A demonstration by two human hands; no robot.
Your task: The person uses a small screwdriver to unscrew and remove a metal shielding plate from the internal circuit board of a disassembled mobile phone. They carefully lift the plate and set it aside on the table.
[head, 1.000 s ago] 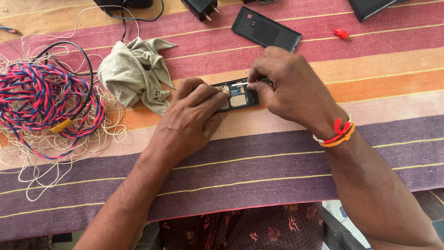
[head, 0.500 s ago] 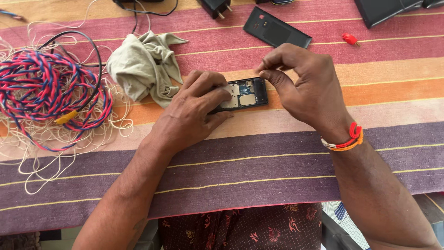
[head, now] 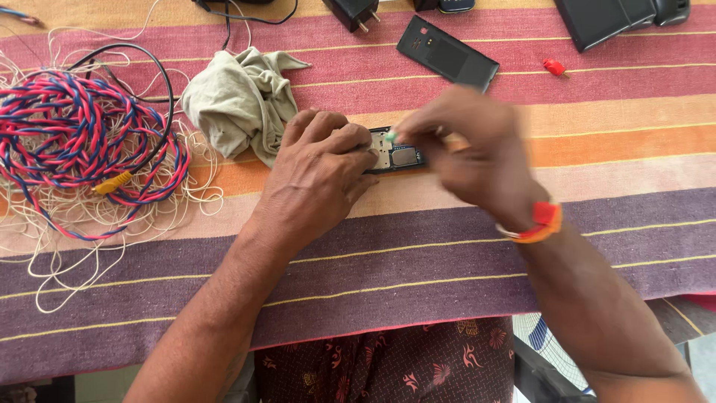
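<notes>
The fingers point(head: 350, 145) of the left hand point(head: 317, 175) press flat on the opened phone point(head: 395, 155), which lies longways across the striped surface point(head: 418, 254). The blurry right hand point(head: 470, 153) pinches a tiny green bit point(head: 391, 136) just above it.

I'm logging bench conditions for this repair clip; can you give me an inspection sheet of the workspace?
Surface: striped cloth in purple, orange and pink bands covers the table.
Job's things: opened phone, internals exposed, lying flat; black back cover lies apart behind it.
Clutter: crumpled grey rag; small red piece; black charger plug; dark device at the far edge.
Hands: left hand presses on the phone; right hand, blurred, pinches something small and pale green at its top edge.
Cables: tangled red-blue twisted wire, white string, black cable.
Surroundings: patterned clothing on the lap.
</notes>
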